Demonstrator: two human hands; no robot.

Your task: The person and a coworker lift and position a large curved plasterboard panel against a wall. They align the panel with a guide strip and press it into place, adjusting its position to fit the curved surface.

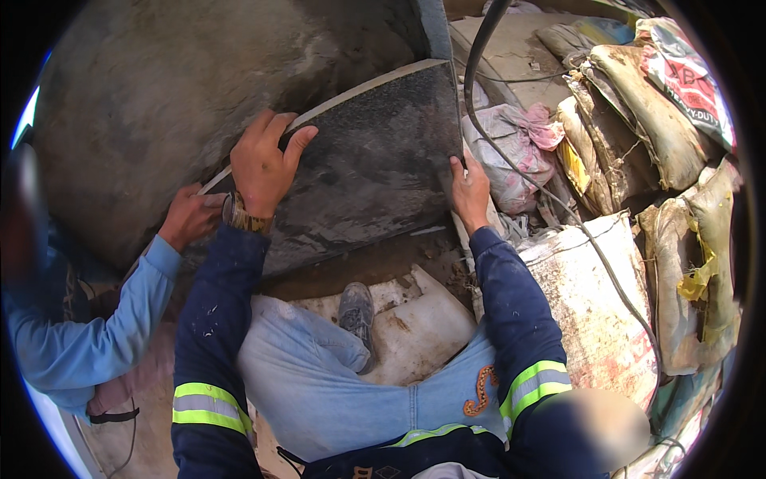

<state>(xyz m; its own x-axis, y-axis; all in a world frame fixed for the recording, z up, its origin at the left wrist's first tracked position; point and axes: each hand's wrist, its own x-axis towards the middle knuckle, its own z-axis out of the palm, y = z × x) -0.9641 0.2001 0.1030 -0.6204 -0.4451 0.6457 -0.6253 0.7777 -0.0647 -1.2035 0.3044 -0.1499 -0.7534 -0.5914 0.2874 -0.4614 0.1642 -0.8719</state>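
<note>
A dark slab [375, 144] with a pale top edge leans in front of a rough grey cement surface [199, 72]; its exact material is unclear. My left hand [262, 172] grips the top edge, with its fingers hooked over it and the thumb sticking out. On the slab's right side edge, my right hand [471, 191] is closed around the border near mid-height. A co-worker's hand [191, 215], in a light blue sleeve, holds the same top edge left of my left wrist. Below the slab shows a strip of brown wet-looking ground [399, 254].
Stuffed white sacks [590, 295] and a tied plastic bag [511, 148] lie at the right. A black cable [542, 191] arcs down past my right arm. My shoe [357, 319] rests on a flattened pale sack [423, 327]. The co-worker crouches close on the left.
</note>
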